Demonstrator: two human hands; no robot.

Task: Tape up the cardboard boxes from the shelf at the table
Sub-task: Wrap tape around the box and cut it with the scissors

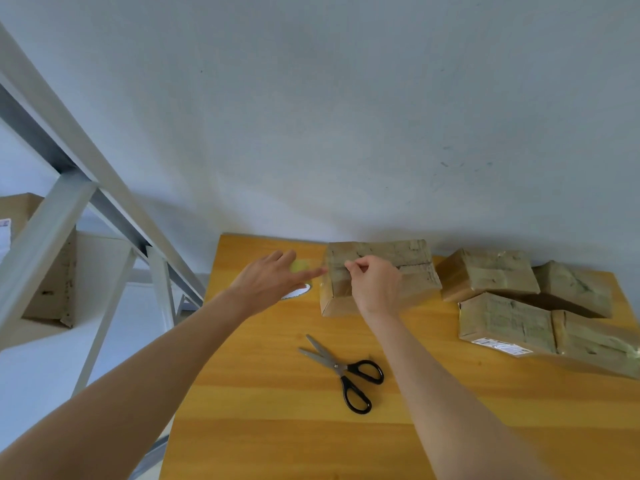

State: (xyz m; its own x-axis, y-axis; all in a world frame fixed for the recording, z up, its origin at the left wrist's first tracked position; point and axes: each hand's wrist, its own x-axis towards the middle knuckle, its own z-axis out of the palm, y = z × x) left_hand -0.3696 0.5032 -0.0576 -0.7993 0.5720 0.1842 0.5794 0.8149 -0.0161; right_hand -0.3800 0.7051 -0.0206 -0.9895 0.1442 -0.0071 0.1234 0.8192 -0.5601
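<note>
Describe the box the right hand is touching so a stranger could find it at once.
Start at the yellow wooden table against the wall. Cardboard boxes line its far edge; take the leftmost box. Unlike the others, huddled at right, it lies alone, and the right hand pinches at its top.

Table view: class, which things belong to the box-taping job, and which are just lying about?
In the job: box, tape, left hand, right hand, scissors, box on the shelf.
Just lying about: taped boxes, set aside; metal shelf.

Worn brown cardboard box (412, 268) lies flat at table's (277, 393) far edge, more boxes (485, 271) beside it.
</note>
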